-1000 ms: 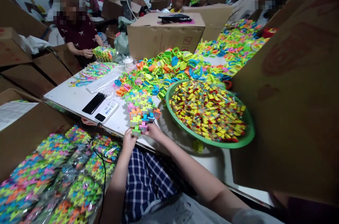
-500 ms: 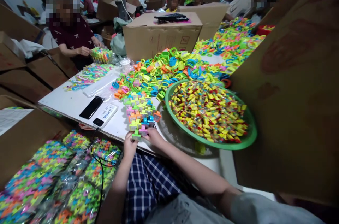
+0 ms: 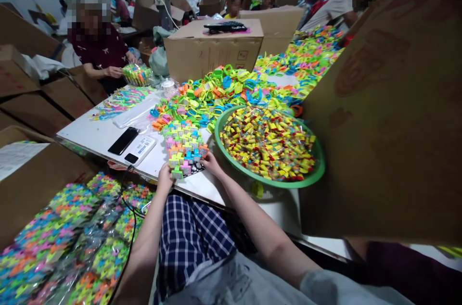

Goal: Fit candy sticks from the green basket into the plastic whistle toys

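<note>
Bright plastic toy watches [image 3: 185, 139] stand packed in rows on the white table [image 3: 162, 150], in front of me. A black-and-white patterned edge [image 3: 197, 167] shows under their near right corner. My left hand [image 3: 165, 177] is closed at the near left corner, beside a green watch, its fingertips partly hidden. At the right side of the rows, my right hand [image 3: 212, 162] pinches near an orange and a blue watch; its fingertips are small in view. Behind the rows lies a heap of loose toy watches [image 3: 220, 91].
A green basin [image 3: 317, 175] of small yellow-and-red wrapped pieces stands to the right, beside a tall cardboard box [image 3: 361, 151]. A phone [image 3: 123, 141] and a white device [image 3: 144, 147] lie left. Bagged coloured pieces [image 3: 65, 228] fill a carton below. A co-worker [image 3: 96, 45] handles a bag across the table.
My right hand has moved from the near end of the rows up along their right side. The patterned edge beneath the watches now shows. The view has shifted slightly.
</note>
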Demonstrator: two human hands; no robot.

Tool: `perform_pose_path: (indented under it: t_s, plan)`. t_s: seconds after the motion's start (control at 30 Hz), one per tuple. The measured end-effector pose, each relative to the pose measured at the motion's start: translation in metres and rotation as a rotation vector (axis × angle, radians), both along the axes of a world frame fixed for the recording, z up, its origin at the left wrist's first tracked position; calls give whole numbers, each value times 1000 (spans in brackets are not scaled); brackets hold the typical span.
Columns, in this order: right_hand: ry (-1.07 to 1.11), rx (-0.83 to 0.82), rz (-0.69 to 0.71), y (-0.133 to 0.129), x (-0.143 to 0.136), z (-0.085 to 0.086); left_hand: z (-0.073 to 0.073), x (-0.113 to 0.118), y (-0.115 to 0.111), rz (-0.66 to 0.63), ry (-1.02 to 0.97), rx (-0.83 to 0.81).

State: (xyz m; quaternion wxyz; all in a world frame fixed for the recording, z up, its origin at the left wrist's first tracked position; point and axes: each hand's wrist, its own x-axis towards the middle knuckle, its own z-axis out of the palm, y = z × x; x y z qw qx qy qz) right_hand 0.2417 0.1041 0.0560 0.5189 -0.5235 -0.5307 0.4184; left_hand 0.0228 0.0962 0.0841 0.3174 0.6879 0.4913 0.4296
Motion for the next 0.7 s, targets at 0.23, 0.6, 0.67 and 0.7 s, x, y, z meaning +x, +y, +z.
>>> perform_pose_path:
  t_s: [0.23, 0.6, 0.67, 0.7]
  plan:
    - [56, 100, 114, 10, 7, 0, -1, 0, 4, -48, 20, -34]
    - [15, 85, 165, 10, 7, 4, -4, 0, 1, -1, -27, -76]
    - [-3, 65, 171, 7, 5, 6, -8, 1, -13, 91, -43, -76]
    - [-14, 54, 180, 6, 4, 7, -11, 2, -22, 147, -50, -81]
